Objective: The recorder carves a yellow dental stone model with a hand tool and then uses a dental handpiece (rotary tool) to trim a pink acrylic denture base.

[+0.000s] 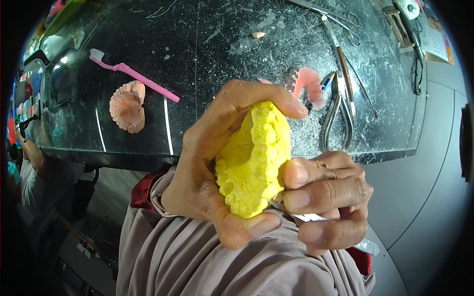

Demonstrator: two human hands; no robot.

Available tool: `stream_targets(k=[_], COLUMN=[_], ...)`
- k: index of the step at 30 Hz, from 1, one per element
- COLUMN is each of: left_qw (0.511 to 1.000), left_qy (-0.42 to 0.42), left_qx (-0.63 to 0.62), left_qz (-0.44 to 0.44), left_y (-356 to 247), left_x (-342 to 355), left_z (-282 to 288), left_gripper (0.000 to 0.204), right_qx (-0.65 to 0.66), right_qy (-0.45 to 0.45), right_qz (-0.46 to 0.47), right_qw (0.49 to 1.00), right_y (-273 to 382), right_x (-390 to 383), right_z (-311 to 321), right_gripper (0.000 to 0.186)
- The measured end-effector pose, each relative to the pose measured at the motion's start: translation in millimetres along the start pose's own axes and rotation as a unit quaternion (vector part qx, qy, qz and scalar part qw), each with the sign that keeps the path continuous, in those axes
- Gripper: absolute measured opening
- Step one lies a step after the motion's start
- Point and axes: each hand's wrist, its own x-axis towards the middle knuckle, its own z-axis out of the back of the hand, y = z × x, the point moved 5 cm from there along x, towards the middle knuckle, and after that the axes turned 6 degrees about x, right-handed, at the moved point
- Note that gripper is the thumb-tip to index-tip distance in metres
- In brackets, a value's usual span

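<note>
My left hand (200, 148) is wrapped round a yellow dental cast (261, 158), tipped on edge above my lap with its row of teeth showing. Thumb and forefinger grip its opposite ends. Close against the cast's lower right side, my right hand (331, 190) is closed round a slim flat metal tool (310, 217). The tool's thin end meets the lower edge of the cast, and its rounded end sticks out below the fingers. Whether that thin end is a blade is hidden by the fingers and cast.
On the dark, dust-strewn table (237, 54) lie a pink toothbrush (140, 79), a pinkish dental cast (127, 107), a pink horseshoe-shaped plate (307, 84), pliers (338, 113), a wooden-handled tool (344, 69) and scissors (328, 12). A corded device (406, 27) sits far right.
</note>
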Motion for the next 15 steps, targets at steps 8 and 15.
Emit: stream_targets(k=[8, 15], left_qw=[0.992, 0.935], left_qy=[0.046, 0.073], left_qx=[0.055, 0.258], left_qz=[-0.101, -0.234], left_y=[1.6, -13.7], left_x=[5.4, 3.4], left_z=[-7.1, -3.8], left_gripper=[0.082, 0.093], right_qx=[0.059, 0.175], right_qy=[-0.076, -0.107], right_qz=[0.033, -0.017], right_qw=[0.995, 0.979], right_y=[-6.7, -12.0], right_x=[-6.2, -3.0], right_z=[2.9, 3.7], right_gripper=[0.013, 0.020])
